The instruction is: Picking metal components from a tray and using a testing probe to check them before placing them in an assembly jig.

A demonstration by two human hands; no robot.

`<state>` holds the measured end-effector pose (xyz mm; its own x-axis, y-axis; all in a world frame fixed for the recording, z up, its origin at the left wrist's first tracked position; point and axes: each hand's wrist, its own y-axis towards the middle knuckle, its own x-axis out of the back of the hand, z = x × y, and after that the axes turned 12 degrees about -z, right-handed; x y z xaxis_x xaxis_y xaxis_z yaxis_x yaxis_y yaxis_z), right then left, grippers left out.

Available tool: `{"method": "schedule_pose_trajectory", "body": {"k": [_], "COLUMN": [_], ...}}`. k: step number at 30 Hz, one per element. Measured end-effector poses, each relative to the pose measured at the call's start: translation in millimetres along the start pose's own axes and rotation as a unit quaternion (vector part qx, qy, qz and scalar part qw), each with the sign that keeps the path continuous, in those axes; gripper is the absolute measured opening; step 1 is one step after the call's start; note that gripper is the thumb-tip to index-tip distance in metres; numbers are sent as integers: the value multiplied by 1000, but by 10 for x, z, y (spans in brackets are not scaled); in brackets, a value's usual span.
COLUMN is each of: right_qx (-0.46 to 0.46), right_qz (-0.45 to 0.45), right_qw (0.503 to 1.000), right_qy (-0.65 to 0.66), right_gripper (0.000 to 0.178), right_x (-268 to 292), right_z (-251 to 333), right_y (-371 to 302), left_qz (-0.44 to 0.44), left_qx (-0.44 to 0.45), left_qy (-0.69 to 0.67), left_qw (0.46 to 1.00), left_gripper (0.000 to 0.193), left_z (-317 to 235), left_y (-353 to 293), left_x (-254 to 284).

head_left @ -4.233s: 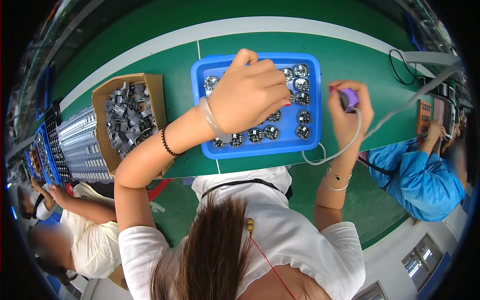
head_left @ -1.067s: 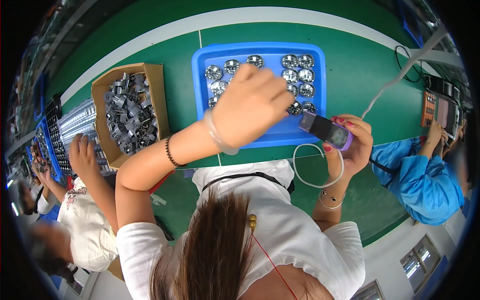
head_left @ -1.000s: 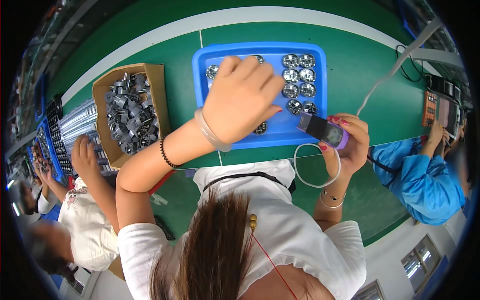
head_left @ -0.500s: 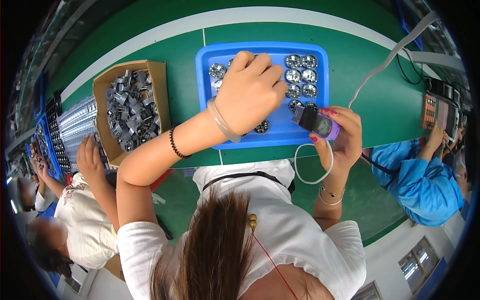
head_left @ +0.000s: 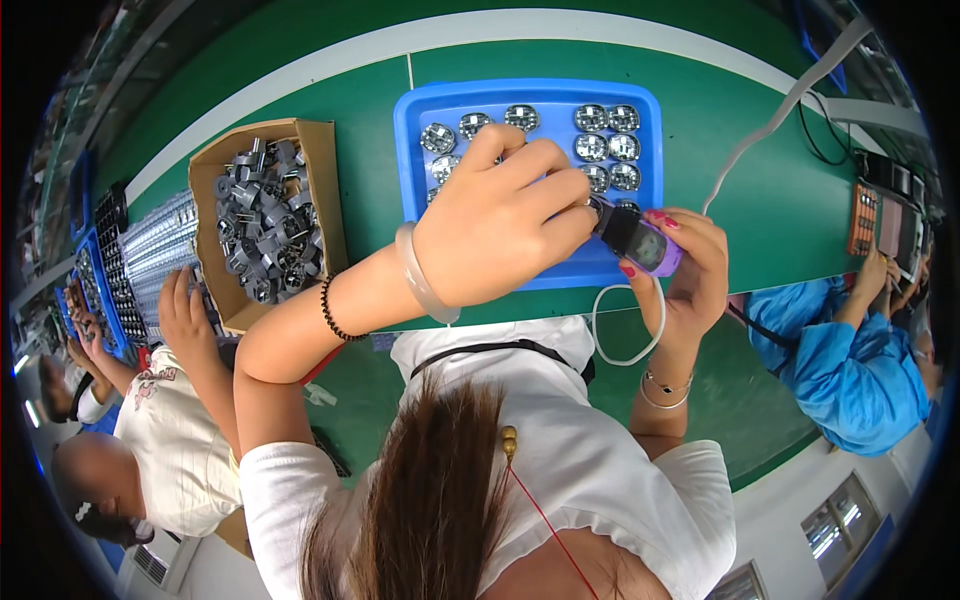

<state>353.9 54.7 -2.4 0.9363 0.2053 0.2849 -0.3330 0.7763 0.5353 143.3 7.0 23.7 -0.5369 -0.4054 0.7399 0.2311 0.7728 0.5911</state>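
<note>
My left hand (head_left: 505, 220) reaches across the near part of a blue tray (head_left: 654, 170), its fingers curled. The fingertips meet the dark end of a small purple and black device (head_left: 648, 248); what they pinch, if anything, is hidden. My right hand (head_left: 697, 270) grips that device at the tray's near right corner, thumb below and fingers above. From there a thin pale cord (head_left: 597, 335) loops down by the wrist. Round silver faceted pieces (head_left: 592, 147) sit in rows in the tray, several of them covered by my left hand.
Left of the tray, an open cardboard box (head_left: 334, 190) holds a heap of grey and metal parts (head_left: 262, 220). Farther left are stacked clear trays (head_left: 160, 250) and a co-worker's hand (head_left: 185, 305). A person in blue (head_left: 845, 350) works at the right. A pale cable (head_left: 745, 150) crosses the green table.
My left hand has moved from over the tray's middle toward me and right, up to the dark end of the device. My right hand stays nearly still. More silver pieces show at the back.
</note>
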Motion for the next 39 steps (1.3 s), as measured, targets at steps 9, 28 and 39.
{"method": "schedule_pose_trajectory", "body": {"k": [9,28,39], "right_qx": [-8,-48,6], "right_qz": [-17,-180,-21], "right_qw": [1000,981,999], "right_qy": [13,51,33], "right_gripper": [48,51,46], "right_x": [-10,88,22], "right_z": [24,12,190], "right_y": [-54,-106,-5], "left_qz": [13,72,65], "left_qx": [12,15,111], "left_qy": [-25,-24,30], "left_qw": [1000,997,991], "left_gripper": [18,11,22], "left_z": [-6,-296,-45], "left_y": [0,-238,-212], "left_x": [-31,-206,333]}}
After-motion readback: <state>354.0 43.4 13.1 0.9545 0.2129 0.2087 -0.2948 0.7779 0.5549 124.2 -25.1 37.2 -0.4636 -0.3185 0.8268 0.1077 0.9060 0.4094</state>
